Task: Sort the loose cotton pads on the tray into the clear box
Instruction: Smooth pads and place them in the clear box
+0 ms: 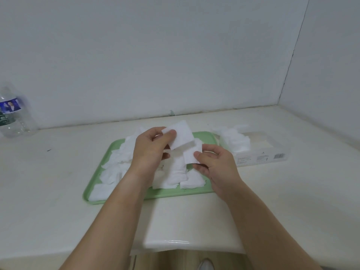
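- One cotton pad (181, 136) was pinched by the left hand (150, 151), a second pad (191, 154) by the right hand (216, 168), above the green tray (120, 197).
- Loose pads (175, 176) were heaped there, others in the clear box (261, 152) beside its right edge.
- Bare tabletop (58, 182) was left in front.
- A bottle (11, 112) was cut off at left.

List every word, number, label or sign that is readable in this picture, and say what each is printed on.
No text here can be quoted as it reads.
Water bottle: its blue and green label shows a picture, and the lettering is too blurred to read.
Clear box: the front wall has blocks of small print and a barcode, all too small to read.
Green tray and cotton pads: no print is visible.
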### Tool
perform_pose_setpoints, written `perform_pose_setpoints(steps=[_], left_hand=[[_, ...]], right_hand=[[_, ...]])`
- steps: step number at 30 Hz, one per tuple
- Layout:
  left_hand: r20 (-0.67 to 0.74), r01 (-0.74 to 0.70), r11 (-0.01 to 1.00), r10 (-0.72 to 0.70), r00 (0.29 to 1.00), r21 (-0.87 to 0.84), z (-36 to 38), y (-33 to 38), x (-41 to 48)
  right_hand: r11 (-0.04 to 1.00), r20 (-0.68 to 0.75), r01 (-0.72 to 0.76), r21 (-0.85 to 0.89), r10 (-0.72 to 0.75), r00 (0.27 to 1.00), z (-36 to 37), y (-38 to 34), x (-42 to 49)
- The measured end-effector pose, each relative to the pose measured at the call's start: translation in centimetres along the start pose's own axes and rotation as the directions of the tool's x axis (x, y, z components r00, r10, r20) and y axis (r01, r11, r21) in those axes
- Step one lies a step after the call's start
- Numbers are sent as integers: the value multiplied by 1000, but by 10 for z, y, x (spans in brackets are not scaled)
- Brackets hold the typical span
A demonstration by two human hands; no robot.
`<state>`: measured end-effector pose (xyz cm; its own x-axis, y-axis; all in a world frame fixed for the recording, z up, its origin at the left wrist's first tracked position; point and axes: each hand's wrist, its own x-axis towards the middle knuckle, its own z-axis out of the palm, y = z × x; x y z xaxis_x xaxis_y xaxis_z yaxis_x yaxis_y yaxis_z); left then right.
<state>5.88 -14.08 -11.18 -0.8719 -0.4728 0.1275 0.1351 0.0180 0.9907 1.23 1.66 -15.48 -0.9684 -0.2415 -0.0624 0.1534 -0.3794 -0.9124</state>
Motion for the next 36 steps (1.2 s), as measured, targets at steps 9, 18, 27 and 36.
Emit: perform_pose_setpoints(steps=[9,18,27,36], left_hand=[[184,28,972,-72,980,232,6,-7,-1],[70,163,966,-152,986,-202,11,-6,-7],[164,155,986,-143,976,-61,20,-10,-16],[112,101,983,-119,987,155,23,-9,-18]], right_hand=[[999,56,-18,-38,21,998,1,0,0],[993,47,-63,97,58,997,0,-2,2],[991,40,-82,109,78,996,-3,-2,3],[995,70,-77,66,72,995,-4,-3,1]])
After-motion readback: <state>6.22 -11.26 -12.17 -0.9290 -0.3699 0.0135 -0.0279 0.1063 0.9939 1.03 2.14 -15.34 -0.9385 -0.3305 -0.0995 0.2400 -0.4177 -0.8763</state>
